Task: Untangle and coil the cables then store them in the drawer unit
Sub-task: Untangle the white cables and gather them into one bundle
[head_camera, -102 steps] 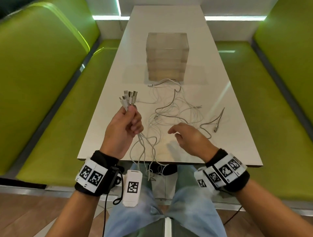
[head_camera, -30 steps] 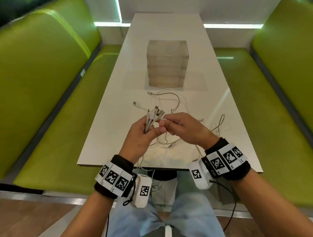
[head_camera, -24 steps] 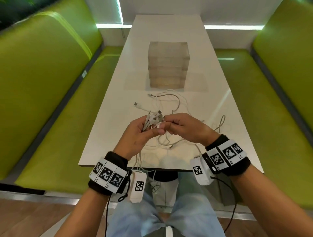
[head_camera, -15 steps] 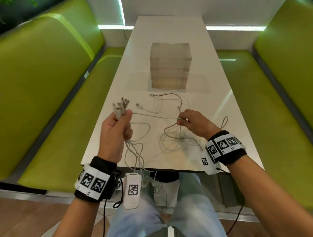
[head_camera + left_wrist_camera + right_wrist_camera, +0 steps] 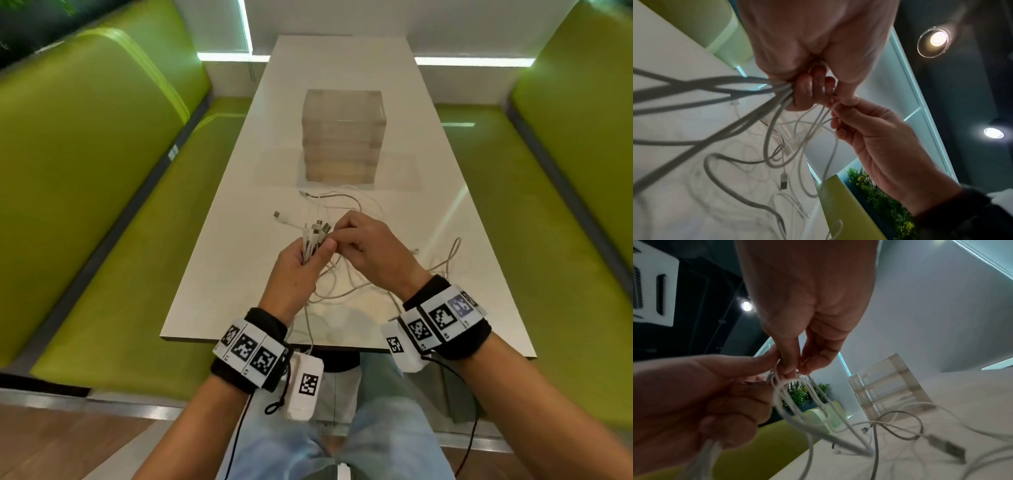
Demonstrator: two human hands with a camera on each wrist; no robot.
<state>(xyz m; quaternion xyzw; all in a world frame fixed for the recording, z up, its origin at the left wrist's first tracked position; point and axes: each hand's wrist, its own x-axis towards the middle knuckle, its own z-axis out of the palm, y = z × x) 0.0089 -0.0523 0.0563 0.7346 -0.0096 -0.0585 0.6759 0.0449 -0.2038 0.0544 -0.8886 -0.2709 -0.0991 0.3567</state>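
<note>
Nearest you, your left hand (image 5: 297, 270) is fisting around a bundle of cable ends (image 5: 314, 236), connectors sticking up past your thumb, so every plug is staying gathered in one place while the rest hangs free. Your right hand (image 5: 368, 250) is meeting it right at the connectors, thumb and fingertips pinching a single white strand (image 5: 777, 374), likely feeding one more end into the bundle or teasing it loose from the others. Below your hands the cables (image 5: 342, 284) are draping in loops onto the table (image 5: 219, 284) and partly over its near edge, slack enough to be pulled through. Just beyond, one loose plug (image 5: 279, 216) is lying on the table, apart from the bundle, with more strands curling off to the right (image 5: 448, 257). Farther up the table, the clear drawer unit (image 5: 343, 137) is standing with its drawers closed, waiting; nothing is coiled yet, so by my reckoning you are in the untangling stage.
</note>
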